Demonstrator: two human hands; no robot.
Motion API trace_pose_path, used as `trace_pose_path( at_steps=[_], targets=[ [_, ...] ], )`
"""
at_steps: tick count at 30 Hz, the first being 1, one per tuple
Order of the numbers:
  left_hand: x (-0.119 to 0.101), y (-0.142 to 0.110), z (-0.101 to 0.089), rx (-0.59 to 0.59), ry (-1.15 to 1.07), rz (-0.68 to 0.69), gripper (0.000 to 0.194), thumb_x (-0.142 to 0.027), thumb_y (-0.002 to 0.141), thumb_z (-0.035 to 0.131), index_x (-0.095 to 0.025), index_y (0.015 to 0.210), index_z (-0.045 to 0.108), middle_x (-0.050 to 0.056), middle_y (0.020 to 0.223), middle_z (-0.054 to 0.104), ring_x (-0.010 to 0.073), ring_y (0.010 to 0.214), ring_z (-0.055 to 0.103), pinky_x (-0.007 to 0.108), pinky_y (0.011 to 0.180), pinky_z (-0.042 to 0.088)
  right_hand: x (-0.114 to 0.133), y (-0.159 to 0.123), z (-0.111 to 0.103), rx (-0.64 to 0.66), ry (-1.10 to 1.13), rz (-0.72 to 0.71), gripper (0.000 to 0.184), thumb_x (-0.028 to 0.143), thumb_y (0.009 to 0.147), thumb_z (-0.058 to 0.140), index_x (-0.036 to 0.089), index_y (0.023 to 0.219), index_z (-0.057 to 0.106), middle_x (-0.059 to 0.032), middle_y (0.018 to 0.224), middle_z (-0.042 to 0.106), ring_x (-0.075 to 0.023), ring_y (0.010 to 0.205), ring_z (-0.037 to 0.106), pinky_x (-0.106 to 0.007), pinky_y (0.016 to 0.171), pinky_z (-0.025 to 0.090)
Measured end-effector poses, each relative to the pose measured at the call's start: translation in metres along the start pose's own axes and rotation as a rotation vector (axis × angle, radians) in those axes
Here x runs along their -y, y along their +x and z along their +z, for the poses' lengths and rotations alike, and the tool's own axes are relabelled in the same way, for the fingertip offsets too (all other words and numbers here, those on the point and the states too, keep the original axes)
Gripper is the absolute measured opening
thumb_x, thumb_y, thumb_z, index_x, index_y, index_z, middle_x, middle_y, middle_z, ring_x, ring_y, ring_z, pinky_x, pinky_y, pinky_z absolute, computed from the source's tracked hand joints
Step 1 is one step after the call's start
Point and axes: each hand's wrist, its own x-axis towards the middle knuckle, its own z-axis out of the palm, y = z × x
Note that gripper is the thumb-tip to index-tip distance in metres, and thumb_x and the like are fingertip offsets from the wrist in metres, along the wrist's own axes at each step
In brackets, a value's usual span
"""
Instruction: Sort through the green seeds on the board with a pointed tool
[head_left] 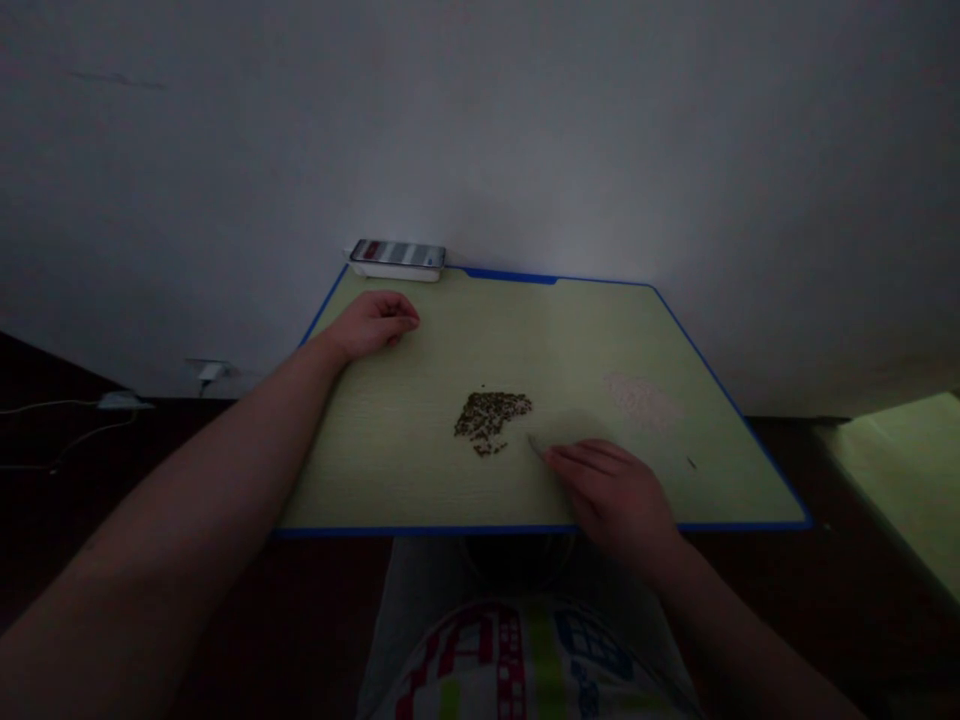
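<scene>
My right hand (619, 490) pinches a thin, pale tweezers-like tool (534, 446) near the front of the folding table (420, 480). The tool's tip points left, just short of a loose patch of small dark brown grains or seeds (491, 412); most of its length is hidden by the fingers. My left hand (377, 322) rests at the table's left side, fingers curled in and thumb against them, with nothing visible in it. Right of the grains lies a thin spread of pale pinkish grains (643, 400). The dim light blurs fine detail.
A phone (399, 252) lies on a white box (397, 271) at the table's back left corner. A small dark sliver (692, 463) lies at the right. Blue trim (510, 276) edges the table, which stands against a wall. A plug (212, 371) and cables are at the left.
</scene>
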Motion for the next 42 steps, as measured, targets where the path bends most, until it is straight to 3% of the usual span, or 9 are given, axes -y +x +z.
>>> trace_pose_path(
  at_steps=[7, 11, 20, 30, 42],
  targets=[
    [0.000, 0.001, 0.001, -0.003, -0.008, -0.014, 0.017, -0.030, 0.068, 0.070, -0.017, 0.077, 0.063, -0.005, 0.049, 0.051, 0.0085, 0.044, 0.044, 0.022, 0.046, 0.032, 0.009, 0.023, 0.004, 0.026, 0.130, -0.083, 0.041, 0.007, 0.091, 0.049, 0.017, 0.120, 0.076, -0.0103, 0.106, 0.082, -0.0218, 0.092, 0.075, -0.039, 0.086, 0.063],
    [0.002, 0.002, 0.000, 0.009, -0.011, -0.002, 0.017, -0.030, 0.068, 0.071, -0.017, 0.077, 0.063, -0.005, 0.049, 0.051, 0.0085, 0.044, 0.044, 0.023, 0.046, 0.033, 0.009, 0.016, 0.000, 0.047, 0.161, -0.133, 0.043, 0.008, 0.092, 0.048, 0.020, 0.123, 0.075, -0.0086, 0.107, 0.082, -0.0212, 0.091, 0.075, -0.039, 0.084, 0.063],
    [0.004, 0.003, 0.000, -0.007, -0.003, -0.011, 0.013, -0.026, 0.070, 0.070, -0.016, 0.078, 0.065, -0.004, 0.053, 0.052, 0.0084, 0.046, 0.045, 0.024, 0.048, 0.032, 0.005, -0.009, -0.011, -0.085, 0.202, -0.093, 0.039, 0.009, 0.096, 0.052, 0.024, 0.124, 0.073, -0.0056, 0.102, 0.083, -0.0180, 0.086, 0.078, -0.036, 0.081, 0.066],
    [0.000, 0.000, 0.001, -0.003, 0.001, -0.027, 0.014, -0.027, 0.071, 0.070, -0.017, 0.078, 0.064, -0.004, 0.052, 0.052, 0.0087, 0.046, 0.044, 0.024, 0.048, 0.033, 0.009, 0.011, -0.004, -0.074, 0.252, -0.139, 0.033, 0.008, 0.093, 0.052, 0.018, 0.115, 0.075, -0.0075, 0.098, 0.082, -0.0203, 0.082, 0.076, -0.038, 0.077, 0.066],
    [0.002, 0.001, 0.001, -0.006, 0.004, -0.022, 0.014, -0.026, 0.071, 0.068, -0.016, 0.078, 0.063, -0.005, 0.053, 0.052, 0.0082, 0.047, 0.045, 0.023, 0.049, 0.033, 0.015, 0.002, -0.008, -0.112, 0.226, -0.109, 0.029, 0.008, 0.094, 0.055, 0.017, 0.113, 0.075, -0.0077, 0.096, 0.082, -0.0195, 0.081, 0.077, -0.037, 0.081, 0.066]
  ],
)
